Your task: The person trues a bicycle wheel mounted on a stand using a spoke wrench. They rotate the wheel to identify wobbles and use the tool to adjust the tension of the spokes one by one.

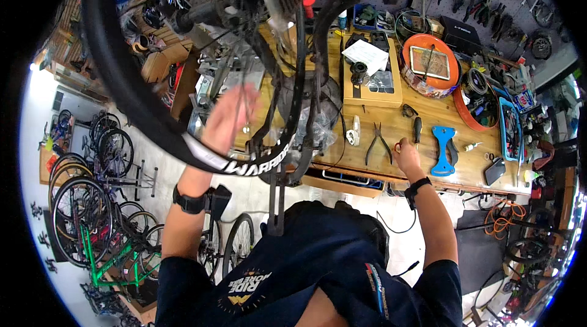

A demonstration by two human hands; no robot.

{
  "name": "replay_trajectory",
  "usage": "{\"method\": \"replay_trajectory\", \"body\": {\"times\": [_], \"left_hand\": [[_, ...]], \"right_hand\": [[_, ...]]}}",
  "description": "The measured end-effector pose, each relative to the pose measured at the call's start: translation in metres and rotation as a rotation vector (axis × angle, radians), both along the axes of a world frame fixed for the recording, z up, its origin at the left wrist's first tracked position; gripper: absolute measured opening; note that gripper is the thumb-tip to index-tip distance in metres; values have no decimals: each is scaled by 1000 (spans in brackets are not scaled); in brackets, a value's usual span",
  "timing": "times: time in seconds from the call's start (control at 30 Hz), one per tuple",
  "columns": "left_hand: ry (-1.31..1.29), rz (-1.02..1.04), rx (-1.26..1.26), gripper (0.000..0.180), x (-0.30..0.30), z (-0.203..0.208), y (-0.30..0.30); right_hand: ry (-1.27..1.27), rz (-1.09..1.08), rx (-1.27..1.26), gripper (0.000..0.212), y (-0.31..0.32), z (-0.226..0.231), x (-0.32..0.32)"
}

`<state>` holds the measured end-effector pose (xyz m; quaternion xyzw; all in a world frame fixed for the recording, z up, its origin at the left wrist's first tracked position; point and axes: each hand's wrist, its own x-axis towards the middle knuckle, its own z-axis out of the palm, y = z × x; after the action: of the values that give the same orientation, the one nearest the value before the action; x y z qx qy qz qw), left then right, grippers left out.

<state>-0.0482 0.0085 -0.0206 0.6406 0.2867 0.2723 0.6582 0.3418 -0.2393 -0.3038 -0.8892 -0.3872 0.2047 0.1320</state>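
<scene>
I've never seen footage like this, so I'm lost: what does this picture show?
No robot here: these are a person's own bare hands, seen from a wide fisheye camera on the head, looking down, so straight edges bend. A black bicycle wheel looms at upper left. The left hand, blurred, shows through it; whether it touches anything is unclear. The right hand is at the wooden bench, between pliers and a screwdriver; I can't tell whether it holds something small. A blue tool and a cardboard box also lie there.
</scene>
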Motion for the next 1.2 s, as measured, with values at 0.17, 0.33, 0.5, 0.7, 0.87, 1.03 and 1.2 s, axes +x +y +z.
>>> {"method": "replay_trajectory", "body": {"times": [0.17, 0.33, 0.5, 0.7, 0.87, 1.03, 1.2], "left_hand": [[175, -209, 39, 68, 30, 11, -34], [196, -166, 70, 70, 25, 10, -37], [133, -151, -33, 60, 20, 14, -39], [120, -123, 0, 52, 24, 16, -45], [138, -109, 20, 52, 22, 16, -45], [136, -127, 14, 54, 19, 6, -43], [212, -93, 88, 57, 20, -1, -42]], "right_hand": [[-95, 21, 135, 40, 2, -50, 18], [34, -61, 271, 42, 1, -53, 26], [-549, -224, 55, 77, -33, -19, 95], [-368, -219, -201, 103, -79, -4, 140], [-276, -253, -210, 86, -83, -6, 159], [-278, -328, 200, 72, -69, 28, 153], [155, 142, 633, 79, -9, 197, 69]]}}
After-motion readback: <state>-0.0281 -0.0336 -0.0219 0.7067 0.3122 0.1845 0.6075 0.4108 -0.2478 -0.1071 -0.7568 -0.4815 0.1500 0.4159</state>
